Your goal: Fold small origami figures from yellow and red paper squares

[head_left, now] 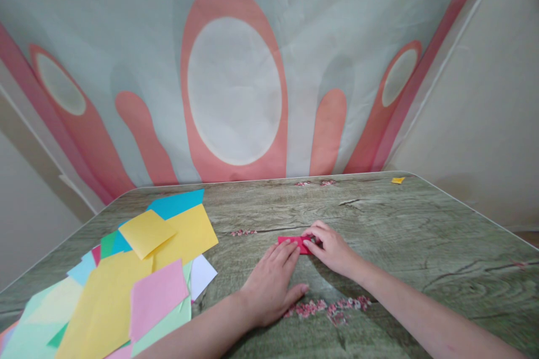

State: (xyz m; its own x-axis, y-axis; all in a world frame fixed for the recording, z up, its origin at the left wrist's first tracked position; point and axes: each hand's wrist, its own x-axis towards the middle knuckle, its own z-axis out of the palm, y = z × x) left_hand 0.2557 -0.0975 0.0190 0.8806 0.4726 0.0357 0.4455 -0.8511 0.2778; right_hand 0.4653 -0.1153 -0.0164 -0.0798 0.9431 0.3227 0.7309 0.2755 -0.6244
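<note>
A small folded piece of red paper (pixel 290 239) lies on the wood-patterned table in front of me. My left hand (pixel 272 280) rests flat with its fingertips on the paper's left part, thumb stretched out to the right. At the paper's right end, my right hand (pixel 328 247) pinches the edge between thumb and fingers. The fingers of both hands cover part of the paper, so its exact folds are hard to make out.
A loose pile of coloured sheets, with a large yellow sheet (pixel 105 303), a pink sheet (pixel 158 297) and a blue sheet (pixel 181 203), spreads over the table's left side. A small yellow folded paper (pixel 397 180) lies at the far right. Behind the table (pixel 421 235) hangs a printed cloth (pixel 303 67).
</note>
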